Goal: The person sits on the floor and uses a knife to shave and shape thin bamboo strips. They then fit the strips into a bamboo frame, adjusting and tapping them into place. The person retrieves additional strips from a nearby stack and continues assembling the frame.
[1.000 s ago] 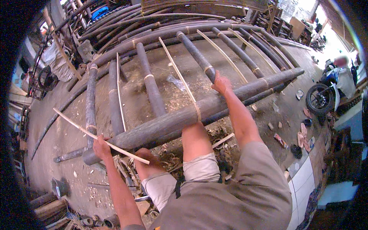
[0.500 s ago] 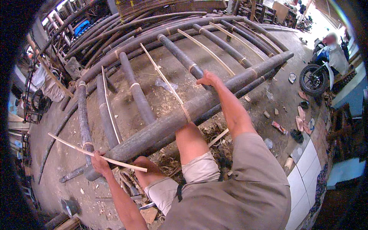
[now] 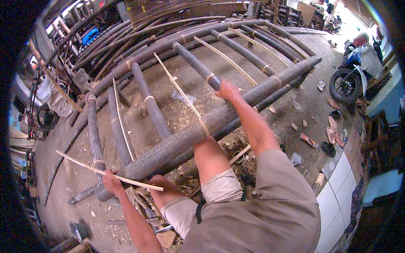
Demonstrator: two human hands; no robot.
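Observation:
A ladder-like frame of dark bamboo poles lies across my front, and its thick near pole [image 3: 168, 150] passes over my knees. My left hand [image 3: 111, 183] is closed on a thin pale bamboo strip [image 3: 141, 184], beside that pole's left end and the leftmost crosspiece [image 3: 93, 130]. The strip sticks out on both sides of the hand and bows slightly. Farther right, my right hand [image 3: 228, 91] grips a dark crosspiece [image 3: 197, 66] where it meets the near pole. Pale strips [image 3: 179, 89] alternate with the dark crosspieces along the frame.
Loose dark poles [image 3: 122, 42] are piled beyond the frame. At the right stand a motorcycle [image 3: 346, 89] and a person [image 3: 368, 55], with sandals [image 3: 332, 130] and white tiles [image 3: 331, 202] nearer me. Shavings and a clear plastic bag [image 3: 182, 97] litter the floor.
The pale strip in my left hand has shifted slightly right and down and bows a little more. My right hand keeps its place on the crosspiece. The view has moved slightly.

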